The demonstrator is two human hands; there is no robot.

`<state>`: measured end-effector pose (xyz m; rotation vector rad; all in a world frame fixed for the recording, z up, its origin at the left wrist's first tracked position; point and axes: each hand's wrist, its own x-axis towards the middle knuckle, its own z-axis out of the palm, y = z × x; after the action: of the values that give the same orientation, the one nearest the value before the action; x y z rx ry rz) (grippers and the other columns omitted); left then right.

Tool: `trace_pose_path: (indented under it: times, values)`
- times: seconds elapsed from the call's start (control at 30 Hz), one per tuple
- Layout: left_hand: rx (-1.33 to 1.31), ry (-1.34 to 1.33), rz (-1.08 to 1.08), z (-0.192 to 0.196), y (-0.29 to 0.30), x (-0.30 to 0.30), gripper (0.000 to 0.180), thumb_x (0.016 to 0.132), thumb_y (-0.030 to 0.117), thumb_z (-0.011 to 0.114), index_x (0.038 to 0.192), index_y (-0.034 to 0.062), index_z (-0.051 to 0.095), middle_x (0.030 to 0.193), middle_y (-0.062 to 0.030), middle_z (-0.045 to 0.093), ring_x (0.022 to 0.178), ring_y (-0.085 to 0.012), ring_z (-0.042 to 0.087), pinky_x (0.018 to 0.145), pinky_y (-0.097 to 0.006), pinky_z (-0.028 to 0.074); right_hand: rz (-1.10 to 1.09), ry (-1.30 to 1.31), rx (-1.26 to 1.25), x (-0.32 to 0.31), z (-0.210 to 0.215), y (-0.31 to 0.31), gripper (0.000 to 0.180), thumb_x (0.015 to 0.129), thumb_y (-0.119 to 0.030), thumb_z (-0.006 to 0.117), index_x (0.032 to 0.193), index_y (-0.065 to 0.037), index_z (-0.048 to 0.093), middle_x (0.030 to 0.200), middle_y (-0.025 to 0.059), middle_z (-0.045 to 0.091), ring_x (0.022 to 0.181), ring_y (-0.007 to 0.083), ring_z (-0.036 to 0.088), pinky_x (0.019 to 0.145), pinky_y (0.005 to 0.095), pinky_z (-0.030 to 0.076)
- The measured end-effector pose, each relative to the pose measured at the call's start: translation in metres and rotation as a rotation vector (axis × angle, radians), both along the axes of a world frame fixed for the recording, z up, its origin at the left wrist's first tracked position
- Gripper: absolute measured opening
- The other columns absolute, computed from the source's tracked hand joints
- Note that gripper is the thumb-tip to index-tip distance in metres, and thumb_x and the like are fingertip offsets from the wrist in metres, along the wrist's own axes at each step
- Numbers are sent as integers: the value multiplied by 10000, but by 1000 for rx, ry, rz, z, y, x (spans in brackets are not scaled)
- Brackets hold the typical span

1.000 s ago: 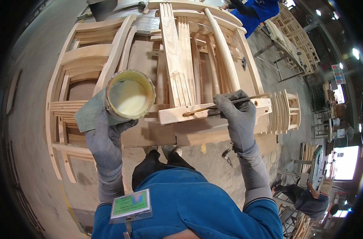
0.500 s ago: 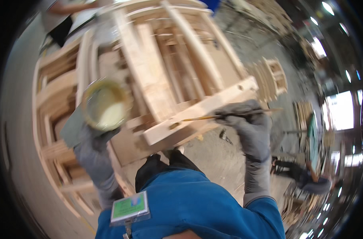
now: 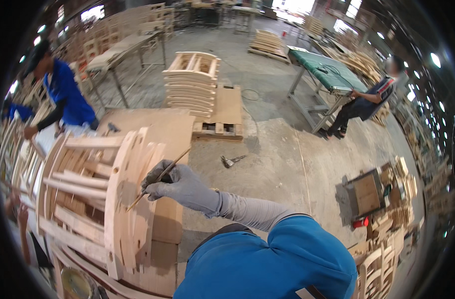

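My right hand [image 3: 170,183], in a grey glove, pinches a thin wooden stick [image 3: 179,157] that slants down to the left. The stick's lower end hovers over or touches the pale wooden posts of a stack of chair frames [image 3: 113,199]; which, I cannot tell. Holes show along the nearest post. At the lower left edge is a round pot [image 3: 77,283] with yellowish walls, partly cut off by the rim of the picture. A sliver of my left hand [image 3: 102,292], dark-gloved, shows against the pot's side; most of it is out of sight.
Cardboard [image 3: 167,224] lies under the frames. A hammer-like tool [image 3: 232,161] is on the floor. More frames are stacked on a pallet [image 3: 218,130]. A person in blue [image 3: 70,94] works at left; another person [image 3: 372,102] sits by a green-topped table [image 3: 327,72].
The view has swung right and up, showing more of the workshop. The pot has shifted to the lower left edge. The stick stays in my right hand, now slanting more steeply.
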<state>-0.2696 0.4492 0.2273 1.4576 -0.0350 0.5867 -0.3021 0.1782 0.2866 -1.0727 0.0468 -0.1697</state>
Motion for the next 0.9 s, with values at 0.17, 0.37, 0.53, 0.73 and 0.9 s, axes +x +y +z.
trace_pose_path:
  times: [0.17, 0.37, 0.53, 0.73, 0.9]
  values:
    - [72, -11, -101, 4, -70, -15, 392, 943, 161, 433, 1273, -50, 407, 1163, -171, 542, 1009, -264, 591, 769, -388, 564, -127, -41, -11, -46, -3, -69, 163, 792, -11, 639, 921, -1, 541, 846, 60, 592, 749, 124, 606, 660, 249, 537]
    - [133, -27, -186, 5, -150, -41, 394, 943, 160, 432, 1277, -49, 405, 1169, -170, 538, 1014, -265, 588, 782, -392, 559, -292, -28, -80, -114, -10, -157, 178, 787, -41, 652, 926, 11, 553, 844, 59, 594, 743, 115, 597, 660, 246, 533]
    - [184, -35, -202, 5, -199, -64, 395, 943, 159, 432, 1279, -47, 404, 1174, -170, 536, 1018, -267, 585, 793, -396, 555, -396, 34, -100, -167, -20, -220, 194, 782, -70, 669, 936, 5, 579, 860, 54, 606, 775, 113, 594, 676, 244, 518]
    - [223, -20, -169, 4, -229, -90, 397, 944, 159, 432, 1283, -46, 402, 1179, -169, 533, 1024, -269, 582, 805, -401, 550, -473, 102, -110, -209, -50, -279, 201, 796, -100, 665, 944, 14, 592, 868, 69, 625, 773, 129, 606, 692, 251, 523]
    - [241, -16, -97, 7, -226, -114, 399, 944, 158, 431, 1286, -45, 401, 1184, -168, 530, 1028, -271, 580, 816, -405, 546, -435, 147, -143, -221, -64, -300, 216, 808, -124, 659, 947, 24, 585, 858, 78, 622, 750, 137, 609, 709, 263, 529]
